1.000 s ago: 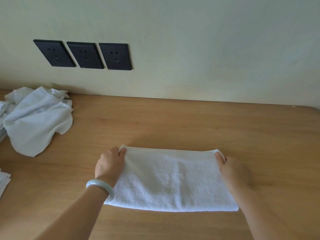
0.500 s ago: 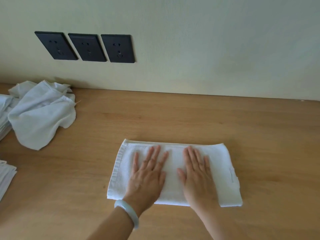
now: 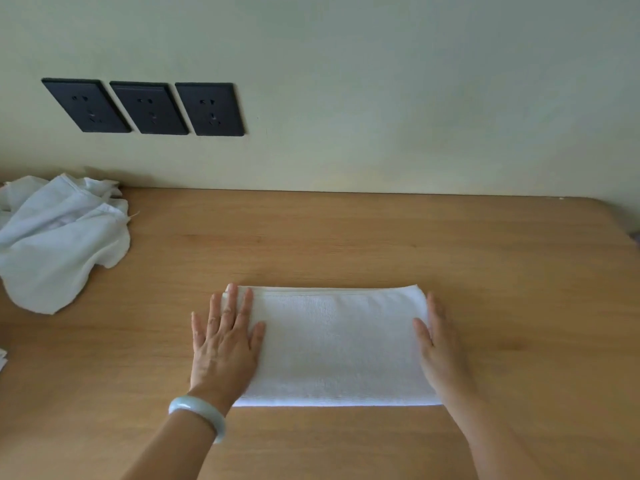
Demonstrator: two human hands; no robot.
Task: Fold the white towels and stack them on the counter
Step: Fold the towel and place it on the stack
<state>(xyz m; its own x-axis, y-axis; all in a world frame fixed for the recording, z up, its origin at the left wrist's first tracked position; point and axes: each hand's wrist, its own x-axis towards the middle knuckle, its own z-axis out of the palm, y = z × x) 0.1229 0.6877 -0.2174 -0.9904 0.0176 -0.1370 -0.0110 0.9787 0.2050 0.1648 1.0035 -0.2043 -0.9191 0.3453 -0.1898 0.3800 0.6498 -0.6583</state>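
The folded white terry towel (image 3: 332, 344) lies flat on the pale wooden bench (image 3: 346, 237). The left grip (image 3: 225, 344) and right grip (image 3: 440, 348), fingers straight, press its short ends, likely flattening it for the next fold.

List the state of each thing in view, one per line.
folded towel, lying flat on the counter.
left hand, open, flat on the towel's left end.
right hand, open, against the towel's right end.
crumpled towels, unfolded heap, far left.
wall sockets, nothing plugged in.
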